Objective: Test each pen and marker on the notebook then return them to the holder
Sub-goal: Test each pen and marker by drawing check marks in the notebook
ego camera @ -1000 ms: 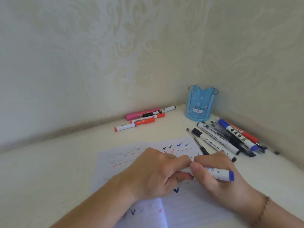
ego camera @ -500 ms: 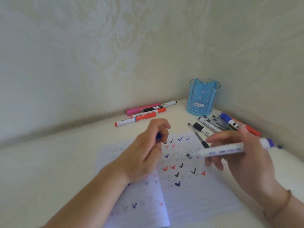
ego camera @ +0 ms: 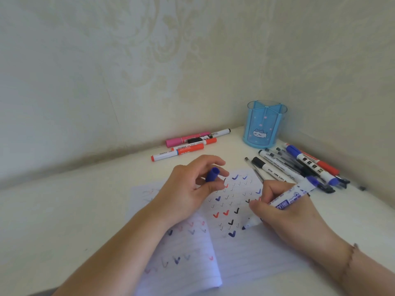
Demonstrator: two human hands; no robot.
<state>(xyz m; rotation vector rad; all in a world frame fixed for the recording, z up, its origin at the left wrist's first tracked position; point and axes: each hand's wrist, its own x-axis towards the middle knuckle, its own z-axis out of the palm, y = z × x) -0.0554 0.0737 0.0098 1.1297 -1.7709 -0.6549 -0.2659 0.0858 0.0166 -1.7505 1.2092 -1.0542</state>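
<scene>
My right hand [ego camera: 284,212] grips an uncapped white marker with a blue end [ego camera: 286,201]; its blue tip [ego camera: 244,227] points down at the lined notebook page [ego camera: 245,248], which is covered in red, blue and black check marks. My left hand [ego camera: 192,189] hovers over the page and pinches the marker's blue cap [ego camera: 212,174]. The blue translucent pen holder [ego camera: 264,124] stands in the far corner with nothing in it that I can see.
Several markers, pink, red and black-capped [ego camera: 188,144], lie along the back wall. A pile of several pens and markers [ego camera: 299,167] lies at the right, near the side wall. Walls close off the back and right.
My hands pulled the cap off the marker and moved apart. My right hand then turned the marker tip down and lowered it to the page; my left hand keeps the cap.
</scene>
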